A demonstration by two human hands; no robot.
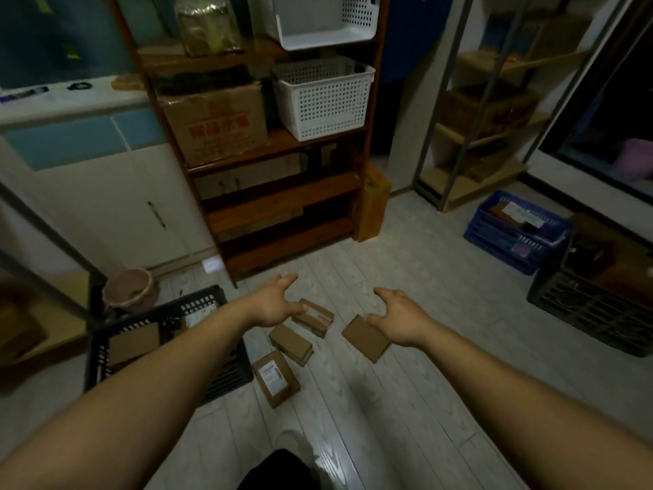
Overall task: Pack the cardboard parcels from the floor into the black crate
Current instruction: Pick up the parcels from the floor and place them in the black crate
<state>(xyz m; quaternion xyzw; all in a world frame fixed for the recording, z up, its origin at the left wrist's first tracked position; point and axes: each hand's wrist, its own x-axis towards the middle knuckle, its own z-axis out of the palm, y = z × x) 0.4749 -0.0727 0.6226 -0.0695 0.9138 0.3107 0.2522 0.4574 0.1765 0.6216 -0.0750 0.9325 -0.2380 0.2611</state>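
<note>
Floor (406,401) of pale wood-grain planks carries four small rectangular boxes of matte brown cardboard. Far labelled parcel (316,318) lies just beside plain middle parcel (291,344). Near labelled parcel (276,378), with a white sticker on top, lies just below those. Right plain parcel (364,338) lies apart from the cluster. Left hand (274,302) is over the far labelled parcel, grip released, fingers spread, holding nothing. Right hand (399,321) overlaps the right plain parcel's edge, grip likewise released; contact cannot be told. Black crate (102,351), lattice-walled plastic, sits on the floor at left under the left forearm, holding a flat brown parcel (134,343) and a white-labelled one (199,318).
</note>
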